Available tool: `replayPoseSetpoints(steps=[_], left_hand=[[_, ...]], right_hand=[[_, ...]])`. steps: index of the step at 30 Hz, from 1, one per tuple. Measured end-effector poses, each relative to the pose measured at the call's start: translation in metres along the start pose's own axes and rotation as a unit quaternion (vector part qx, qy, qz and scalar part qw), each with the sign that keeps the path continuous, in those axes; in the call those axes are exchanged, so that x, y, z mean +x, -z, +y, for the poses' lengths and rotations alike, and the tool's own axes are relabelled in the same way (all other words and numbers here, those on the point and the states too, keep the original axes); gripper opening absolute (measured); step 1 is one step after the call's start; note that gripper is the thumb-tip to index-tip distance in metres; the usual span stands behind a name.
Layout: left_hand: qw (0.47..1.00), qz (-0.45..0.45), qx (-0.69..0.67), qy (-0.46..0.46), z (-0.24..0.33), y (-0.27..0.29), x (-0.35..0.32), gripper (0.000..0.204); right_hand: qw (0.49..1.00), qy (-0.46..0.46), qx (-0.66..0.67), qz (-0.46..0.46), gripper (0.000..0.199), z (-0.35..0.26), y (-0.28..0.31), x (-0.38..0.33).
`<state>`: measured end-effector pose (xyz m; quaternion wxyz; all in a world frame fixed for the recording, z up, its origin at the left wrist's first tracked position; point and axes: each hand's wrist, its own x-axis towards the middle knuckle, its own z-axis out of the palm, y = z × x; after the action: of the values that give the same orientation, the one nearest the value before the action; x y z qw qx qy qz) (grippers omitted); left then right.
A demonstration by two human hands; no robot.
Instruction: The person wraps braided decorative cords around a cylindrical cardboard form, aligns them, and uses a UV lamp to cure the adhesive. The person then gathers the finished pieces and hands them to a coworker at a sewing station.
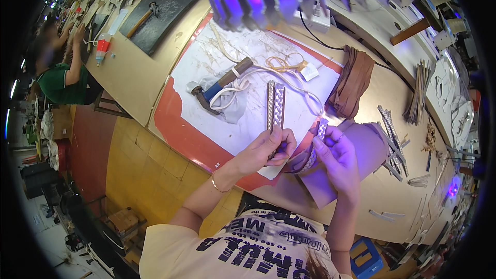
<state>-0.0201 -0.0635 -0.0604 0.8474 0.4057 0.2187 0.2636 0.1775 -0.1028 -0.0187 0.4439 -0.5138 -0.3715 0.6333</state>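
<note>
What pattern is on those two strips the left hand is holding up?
The two strips in the left hand are pale beige with a braided, woven look, seen in the head view.

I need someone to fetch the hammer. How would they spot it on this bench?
Find the white sheet with the red border on the wooden bench. The hammer lies on its left half, on pale cloth, left of the braided strips. Blue band and dark head mark it.

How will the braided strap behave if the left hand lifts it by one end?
The braided strap, pinched by the left hand, is long, thin and woven, so it would probably droop. It looks light. Lying flat on the white mat, it should not roll.
</note>
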Motion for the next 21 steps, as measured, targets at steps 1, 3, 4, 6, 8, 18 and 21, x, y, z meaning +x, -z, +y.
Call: replayPoseSetpoints(steps=[1,3,4,6,8,18,21], left_hand=[[1.0,-0.014,0.011,-0.001,0.001,0.0,0.0,0.062],[0.999,-0.044,0.027,0.001,0.002,-0.002,0.0,0.062],[0.998,-0.061,0.033,0.003,0.002,-0.003,0.0,0.062],[0.996,-0.079,0.045,0.013,0.002,-0.005,0.0,0.065],[0.995,-0.079,0.055,0.028,0.003,-0.007,-0.002,0.069],[0.994,-0.077,0.061,0.039,0.005,-0.011,-0.006,0.07],[0.996,-0.056,0.058,0.03,0.0,-0.009,-0.006,0.068]], right_hand=[[1.0,0.0,-0.001,0.002,0.025,0.0,0.0,0.0],[1.0,-0.008,0.016,-0.007,0.025,0.0,0.001,0.0],[0.999,-0.018,0.026,-0.008,0.025,0.0,0.002,-0.001],[0.999,0.0,0.034,-0.019,0.025,-0.001,0.004,-0.001],[0.999,0.008,0.041,-0.024,0.025,-0.001,0.005,-0.001],[0.999,0.002,0.04,-0.02,0.025,-0.001,0.006,-0.002],[0.999,-0.003,0.044,-0.016,0.026,-0.001,0.007,-0.002]])
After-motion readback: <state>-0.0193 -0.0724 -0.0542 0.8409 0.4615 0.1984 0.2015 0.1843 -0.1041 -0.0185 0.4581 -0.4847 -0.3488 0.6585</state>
